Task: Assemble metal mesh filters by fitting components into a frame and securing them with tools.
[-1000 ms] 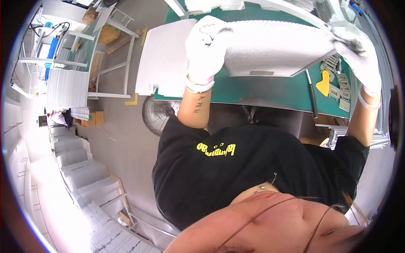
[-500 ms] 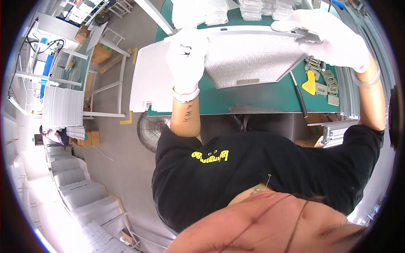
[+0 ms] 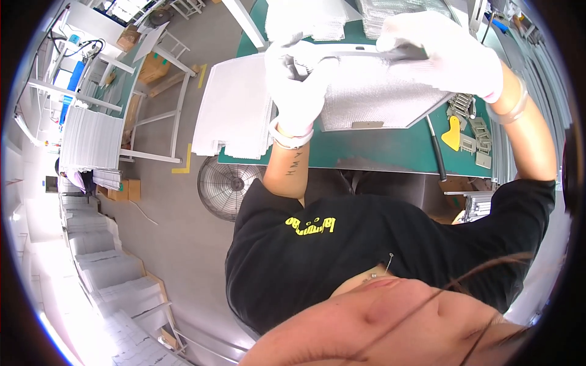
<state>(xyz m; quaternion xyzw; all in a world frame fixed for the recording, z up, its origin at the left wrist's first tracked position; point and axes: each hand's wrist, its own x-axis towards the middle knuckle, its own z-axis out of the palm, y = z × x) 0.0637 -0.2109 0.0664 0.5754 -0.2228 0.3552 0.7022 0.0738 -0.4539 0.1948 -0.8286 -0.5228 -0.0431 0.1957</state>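
A framed silvery mesh panel (image 3: 381, 91), like a filter screen, stands tilted over the green tabletop (image 3: 366, 149). My left hand (image 3: 298, 85), in a white glove, has its fingers curled at the panel's upper left corner. The gloved right hand (image 3: 445, 58) grips the top edge toward the right corner, fingers bent over the frame. Both hands partly cover the frame, so the exact fingertip contact is hidden. Left of the panel lies a stack of pale flat sheets (image 3: 235, 107), close to my left wrist.
Right of the panel lie a black-handled tool (image 3: 437, 152), a yellow scraper (image 3: 451, 134) and several small metal plates (image 3: 479, 131). Mesh stacks (image 3: 308, 18) stand at the back. A floor fan (image 3: 235, 186) is below the table's left edge. Long metal strips (image 3: 549, 91) line the right.
My left hand has shifted right and its fingers have turned at the corner. The right hand has moved left along the top edge. The view has shifted slightly.
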